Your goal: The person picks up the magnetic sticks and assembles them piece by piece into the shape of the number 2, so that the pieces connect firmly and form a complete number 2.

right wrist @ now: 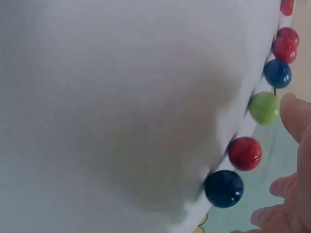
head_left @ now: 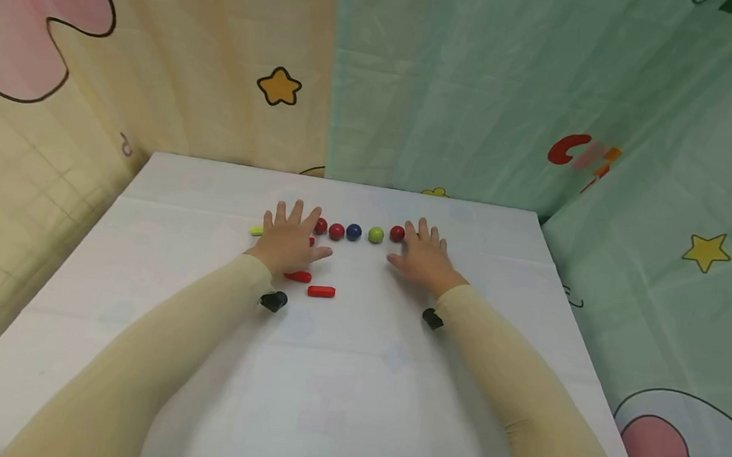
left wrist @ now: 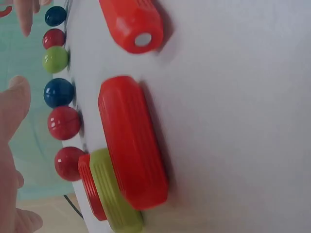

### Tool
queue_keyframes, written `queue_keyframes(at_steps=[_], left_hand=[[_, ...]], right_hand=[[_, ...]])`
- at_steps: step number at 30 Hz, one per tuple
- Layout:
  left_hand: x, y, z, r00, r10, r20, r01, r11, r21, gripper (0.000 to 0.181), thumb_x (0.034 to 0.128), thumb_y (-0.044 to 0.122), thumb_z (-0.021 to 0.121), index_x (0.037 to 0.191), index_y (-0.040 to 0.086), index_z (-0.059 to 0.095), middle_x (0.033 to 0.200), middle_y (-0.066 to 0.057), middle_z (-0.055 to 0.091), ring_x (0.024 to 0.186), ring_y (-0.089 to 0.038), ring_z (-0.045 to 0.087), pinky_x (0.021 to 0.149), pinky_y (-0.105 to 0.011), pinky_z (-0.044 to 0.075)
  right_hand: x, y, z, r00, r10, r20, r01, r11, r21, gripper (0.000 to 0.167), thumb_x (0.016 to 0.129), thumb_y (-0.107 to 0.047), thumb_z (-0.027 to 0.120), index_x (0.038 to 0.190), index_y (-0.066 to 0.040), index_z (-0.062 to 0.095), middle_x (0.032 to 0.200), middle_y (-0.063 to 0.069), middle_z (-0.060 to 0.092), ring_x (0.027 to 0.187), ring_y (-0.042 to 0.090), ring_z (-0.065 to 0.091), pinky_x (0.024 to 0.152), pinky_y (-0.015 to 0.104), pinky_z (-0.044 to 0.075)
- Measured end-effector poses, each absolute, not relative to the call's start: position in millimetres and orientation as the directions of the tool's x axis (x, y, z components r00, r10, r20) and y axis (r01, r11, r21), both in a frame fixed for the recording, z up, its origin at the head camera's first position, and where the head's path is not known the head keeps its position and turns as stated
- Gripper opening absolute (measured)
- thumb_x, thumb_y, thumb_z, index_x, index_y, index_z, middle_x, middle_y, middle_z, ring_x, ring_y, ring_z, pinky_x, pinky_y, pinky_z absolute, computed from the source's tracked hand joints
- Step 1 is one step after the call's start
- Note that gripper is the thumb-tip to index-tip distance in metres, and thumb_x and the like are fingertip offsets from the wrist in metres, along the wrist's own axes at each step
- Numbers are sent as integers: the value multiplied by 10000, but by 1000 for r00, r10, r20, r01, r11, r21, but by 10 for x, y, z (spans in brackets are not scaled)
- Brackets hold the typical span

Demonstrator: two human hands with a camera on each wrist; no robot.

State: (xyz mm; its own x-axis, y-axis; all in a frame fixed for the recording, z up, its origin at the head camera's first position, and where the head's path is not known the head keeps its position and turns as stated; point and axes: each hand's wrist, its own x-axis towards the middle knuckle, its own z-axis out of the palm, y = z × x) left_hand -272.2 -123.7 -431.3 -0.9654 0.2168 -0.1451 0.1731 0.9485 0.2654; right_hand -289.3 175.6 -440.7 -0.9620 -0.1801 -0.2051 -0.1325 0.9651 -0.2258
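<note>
My left hand [head_left: 286,240] is held over the left end of a row of small balls, fingers straight and spread. Beneath and beside it lie ridged plastic sticks: a red stick [head_left: 321,292], another red stick [head_left: 298,276] and a yellow-green stick [left wrist: 115,191]. My right hand [head_left: 427,258], also with spread fingers, is at the row's right end by a red ball [head_left: 397,234]. A dark blue ball [right wrist: 224,188], hidden in the head view, shows near its fingers. Between the hands sit a green ball [head_left: 375,235], a blue ball [head_left: 353,232] and a red ball [head_left: 336,232]. Neither hand grips anything.
A white-covered table [head_left: 340,398] spreads under both arms. Patterned curtains [head_left: 480,87] hang behind it and at both sides. Dark wrist cameras [head_left: 273,301] are worn under the beige sleeves [head_left: 156,355].
</note>
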Motion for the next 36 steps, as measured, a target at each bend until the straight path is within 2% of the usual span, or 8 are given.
queue_keyframes(at_steps=[5,10,14,22,27,30,36], left_hand=[[-2744,-1357,-4308,-963,220,-154,173,947,271,959,990,639,595,1699,150,172,1753,-253,73,1589,-579,-3,1248,-756,27],[-2806,-1481,-4338,-963,219,-155,174,949,262,875,1013,591,596,1673,119,267,1737,-253,172,1590,-566,71,1258,-737,65],[-2882,-1586,-4397,-964,214,-161,166,949,268,807,1023,550,603,1641,98,348,1709,-239,278,1580,-550,159,1260,-728,100],[-2870,-1719,-4419,-968,207,-141,159,943,293,610,1053,358,621,1585,105,462,1647,-192,426,1565,-497,278,1266,-700,152],[-2848,-1780,-4402,-968,218,-127,162,923,349,490,1072,281,578,1531,115,535,1581,-152,522,1523,-415,407,1257,-634,281],[-2848,-1786,-4391,-963,229,-141,159,908,389,450,1070,240,563,1502,114,570,1544,-154,561,1478,-411,465,1224,-612,356],[-2856,-1777,-4415,-959,233,-162,158,913,377,423,1067,249,594,1475,136,611,1495,-143,612,1430,-416,510,1193,-622,396]], right_hand=[[-2967,1888,-4466,-957,-176,-232,-116,961,-253,904,1054,-498,570,1695,-75,94,1762,237,-22,1621,487,69,1304,614,151],[-3025,1974,-4495,-954,-150,-261,-70,954,-292,871,1062,-417,591,1696,-78,98,1764,230,-2,1630,426,126,1301,571,207],[-3064,2012,-4500,-954,-148,-260,-65,951,-303,832,1065,-363,595,1688,-58,135,1757,234,92,1627,395,177,1304,540,221],[-3096,2063,-4457,-960,-179,-214,-95,932,-351,718,1072,-246,601,1656,-21,250,1685,221,348,1578,384,323,1298,510,263],[-3104,2086,-4448,-964,-166,-206,-77,921,-382,662,1073,-216,594,1647,-51,307,1671,206,383,1568,384,344,1290,519,280],[-3105,2098,-4453,-966,-161,-201,-73,919,-387,631,1075,-210,590,1636,-60,342,1661,199,405,1564,381,353,1286,520,289],[-3117,2100,-4474,-965,-160,-209,-69,919,-388,604,1078,-209,588,1627,-78,374,1656,187,420,1559,380,363,1283,521,296]])
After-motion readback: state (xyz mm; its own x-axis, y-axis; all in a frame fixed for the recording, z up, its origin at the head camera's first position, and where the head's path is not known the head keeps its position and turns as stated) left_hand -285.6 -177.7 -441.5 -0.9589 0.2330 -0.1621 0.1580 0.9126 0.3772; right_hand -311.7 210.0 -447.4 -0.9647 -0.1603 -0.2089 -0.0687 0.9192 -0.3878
